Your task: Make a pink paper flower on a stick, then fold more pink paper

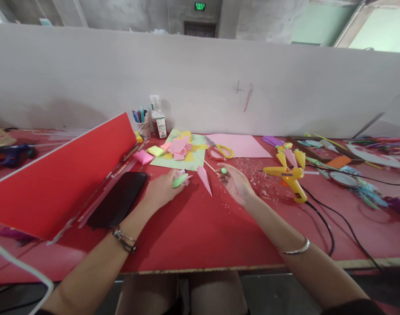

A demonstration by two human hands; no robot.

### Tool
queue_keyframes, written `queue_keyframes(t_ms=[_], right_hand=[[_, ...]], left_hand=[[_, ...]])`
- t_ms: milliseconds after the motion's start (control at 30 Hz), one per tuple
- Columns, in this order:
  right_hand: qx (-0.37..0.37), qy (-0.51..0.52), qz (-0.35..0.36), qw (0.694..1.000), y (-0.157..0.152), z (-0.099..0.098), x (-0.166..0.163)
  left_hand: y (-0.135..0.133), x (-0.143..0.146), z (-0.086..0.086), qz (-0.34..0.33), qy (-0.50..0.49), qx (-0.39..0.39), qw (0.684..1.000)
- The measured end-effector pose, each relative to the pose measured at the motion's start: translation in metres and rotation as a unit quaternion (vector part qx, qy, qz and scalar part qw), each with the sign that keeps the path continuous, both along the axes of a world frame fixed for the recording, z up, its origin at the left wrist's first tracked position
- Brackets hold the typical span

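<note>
Thin stick [209, 166], end in right fingers [231, 173]

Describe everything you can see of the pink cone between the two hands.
The pink cone is slim and looks like rolled paper, plain pink. It lies on the red tabletop, its sharp tip toward the person, its wider end away. The left hand and right hand flank it; neither appears to touch it. Any seam is too small to make out.
</note>
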State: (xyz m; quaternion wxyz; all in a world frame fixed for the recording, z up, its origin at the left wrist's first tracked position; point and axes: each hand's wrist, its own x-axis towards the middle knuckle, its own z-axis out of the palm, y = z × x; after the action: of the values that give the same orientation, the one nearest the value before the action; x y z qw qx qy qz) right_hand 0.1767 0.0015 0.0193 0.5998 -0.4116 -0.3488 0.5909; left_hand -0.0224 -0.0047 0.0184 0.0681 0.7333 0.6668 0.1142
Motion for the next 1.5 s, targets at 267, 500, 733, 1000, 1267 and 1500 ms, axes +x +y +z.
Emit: queue_keyframes(t_ms=[267, 500, 733, 1000, 1267, 1500], right_hand=[[0.020, -0.045, 0.007, 0.999, -0.0003, -0.0026, 0.0022], [0.001, -0.085, -0.051, 0.995, 0.0036, -0.0072, 0.0025], [-0.009, -0.030, 0.004, 0.999, -0.0018, 0.0007, 0.0002], [0.006, -0.047, 0.005, 0.999, -0.0012, -0.0029, 0.0016], [-0.005, -0.013, -0.005, 1.000, -0.0001, 0.0001, 0.0006], [-0.020, -0.029, 0.021, 0.999, -0.0026, 0.0003, 0.0029]], left_hand=[[0.0019, -0.0030, -0.0023, -0.007, 0.009, -0.005, 1.000], [0.0013, -0.0019, -0.0004, -0.006, 0.017, -0.011, 1.000], [0.0016, -0.0023, -0.0009, -0.013, 0.014, -0.005, 1.000], [0.0003, -0.0024, 0.0000, -0.013, 0.011, -0.011, 1.000], [0.0008, -0.0010, 0.0013, -0.007, 0.015, -0.016, 1.000], [0.0015, -0.0027, -0.0013, -0.016, 0.010, -0.006, 1.000]])
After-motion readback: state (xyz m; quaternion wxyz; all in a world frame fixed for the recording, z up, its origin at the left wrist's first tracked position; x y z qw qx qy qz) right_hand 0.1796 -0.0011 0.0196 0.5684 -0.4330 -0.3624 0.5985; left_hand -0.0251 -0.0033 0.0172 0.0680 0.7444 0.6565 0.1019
